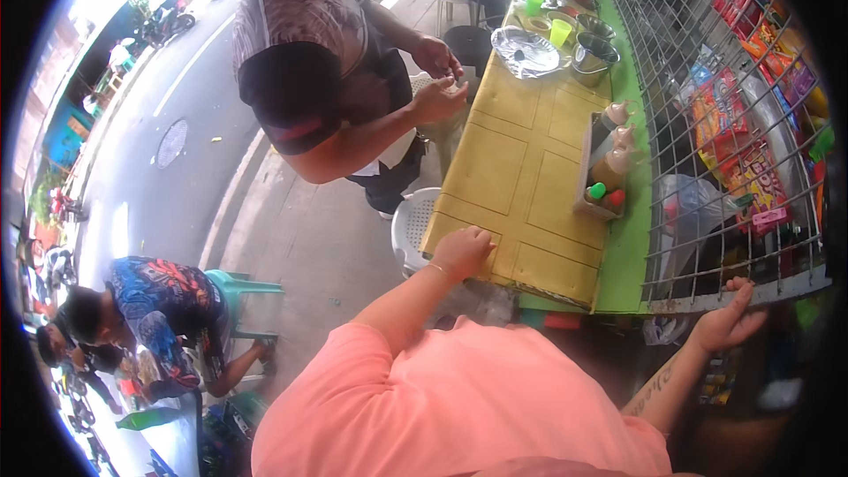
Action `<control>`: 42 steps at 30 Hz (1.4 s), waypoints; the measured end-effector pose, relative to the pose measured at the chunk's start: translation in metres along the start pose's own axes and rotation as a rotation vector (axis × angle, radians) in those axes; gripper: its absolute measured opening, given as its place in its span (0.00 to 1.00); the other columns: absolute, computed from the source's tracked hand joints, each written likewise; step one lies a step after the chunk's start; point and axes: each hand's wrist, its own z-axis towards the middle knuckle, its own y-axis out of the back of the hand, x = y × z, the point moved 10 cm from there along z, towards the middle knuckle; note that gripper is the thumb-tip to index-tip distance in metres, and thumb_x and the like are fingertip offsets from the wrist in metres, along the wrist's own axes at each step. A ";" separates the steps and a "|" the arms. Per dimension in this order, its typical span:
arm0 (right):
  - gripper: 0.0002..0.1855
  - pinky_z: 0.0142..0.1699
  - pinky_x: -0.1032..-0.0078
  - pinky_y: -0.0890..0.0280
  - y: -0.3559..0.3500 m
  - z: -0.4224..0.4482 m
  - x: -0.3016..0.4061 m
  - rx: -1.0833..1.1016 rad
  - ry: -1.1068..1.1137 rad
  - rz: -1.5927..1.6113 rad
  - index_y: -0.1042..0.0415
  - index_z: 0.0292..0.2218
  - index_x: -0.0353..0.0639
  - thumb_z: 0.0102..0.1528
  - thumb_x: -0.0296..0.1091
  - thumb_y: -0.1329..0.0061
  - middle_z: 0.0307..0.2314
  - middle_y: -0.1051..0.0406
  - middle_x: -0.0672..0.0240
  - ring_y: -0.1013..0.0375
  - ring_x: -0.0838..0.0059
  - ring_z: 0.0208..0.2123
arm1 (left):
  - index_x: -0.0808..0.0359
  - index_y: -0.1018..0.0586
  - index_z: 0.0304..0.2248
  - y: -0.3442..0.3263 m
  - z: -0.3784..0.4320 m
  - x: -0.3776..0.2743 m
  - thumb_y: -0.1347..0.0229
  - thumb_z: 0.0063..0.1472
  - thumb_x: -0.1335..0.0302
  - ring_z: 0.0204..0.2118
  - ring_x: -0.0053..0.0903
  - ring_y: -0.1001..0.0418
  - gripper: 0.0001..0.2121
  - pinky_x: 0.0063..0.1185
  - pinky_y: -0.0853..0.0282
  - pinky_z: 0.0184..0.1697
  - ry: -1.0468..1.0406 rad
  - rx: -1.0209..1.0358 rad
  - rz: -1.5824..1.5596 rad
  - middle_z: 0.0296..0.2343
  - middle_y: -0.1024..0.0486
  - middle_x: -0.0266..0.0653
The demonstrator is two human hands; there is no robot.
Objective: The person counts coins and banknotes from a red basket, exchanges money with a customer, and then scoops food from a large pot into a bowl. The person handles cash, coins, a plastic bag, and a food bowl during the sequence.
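Note:
My left hand point(464, 252) rests with curled fingers on the near left corner of a table with a yellow patterned cover point(493, 159); whether it holds anything is hidden. At the right, my right hand point(732, 318) is beside the lower edge of a metal wire grille point(702, 298), palm partly turned up, its fingers bent near the frame. Nothing shows in its palm. Between my hands, along the table's right side, stands a condiment caddy point(599, 209) with several squeeze bottles point(613, 162), one green cap point(597, 190) and one red cap point(615, 198).
A person point(318, 66) stands left of the table, hands together. Another sits on a green plastic stool point(245, 285). A white plastic stool point(414, 225) touches the table's side. Foil-covered dish point(525, 52), metal pots point(593, 56) and green cups point(560, 32) stand farther back. Snack packs hang behind the grille.

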 end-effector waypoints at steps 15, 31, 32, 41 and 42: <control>0.22 0.41 0.75 0.26 0.014 -0.005 0.020 -0.200 0.214 -0.309 0.40 0.45 0.27 0.59 0.28 0.41 0.33 0.27 0.52 0.24 0.68 0.35 | 0.60 0.28 0.27 0.006 -0.003 -0.002 0.43 0.64 0.63 0.27 0.38 0.25 0.11 0.34 0.29 0.27 -0.067 -0.126 0.009 0.24 0.28 0.40; 0.17 0.46 0.73 0.33 -0.264 -0.117 -0.019 0.733 -0.149 -0.020 0.27 0.51 0.39 0.64 0.36 0.56 0.45 0.27 0.59 0.26 0.64 0.47 | 0.59 0.27 0.30 -0.009 -0.003 -0.002 0.45 0.63 0.63 0.30 0.40 0.24 0.10 0.35 0.27 0.30 -0.066 -0.040 -0.016 0.28 0.26 0.41; 0.20 0.47 0.73 0.33 -0.297 -0.134 -0.018 0.901 -0.265 0.148 0.29 0.53 0.39 0.65 0.39 0.57 0.46 0.27 0.61 0.26 0.65 0.47 | 0.60 0.26 0.31 -0.008 0.002 0.002 0.45 0.64 0.63 0.31 0.41 0.23 0.10 0.35 0.26 0.31 -0.082 -0.043 -0.047 0.29 0.25 0.41; 0.40 0.55 0.67 0.37 -0.402 -0.258 0.090 1.718 -1.200 1.382 0.39 0.62 0.40 0.65 0.66 0.62 0.52 0.29 0.63 0.26 0.68 0.47 | 0.58 0.26 0.29 -0.007 -0.005 -0.001 0.44 0.63 0.63 0.29 0.36 0.23 0.10 0.32 0.27 0.30 -0.028 -0.015 0.086 0.26 0.26 0.39; 0.42 0.55 0.67 0.37 -0.406 -0.256 0.092 1.700 -1.280 1.459 0.40 0.62 0.39 0.64 0.68 0.63 0.53 0.29 0.62 0.26 0.68 0.47 | 0.58 0.26 0.29 -0.008 -0.004 0.000 0.44 0.63 0.63 0.28 0.36 0.23 0.10 0.32 0.27 0.30 -0.019 -0.007 0.088 0.26 0.26 0.39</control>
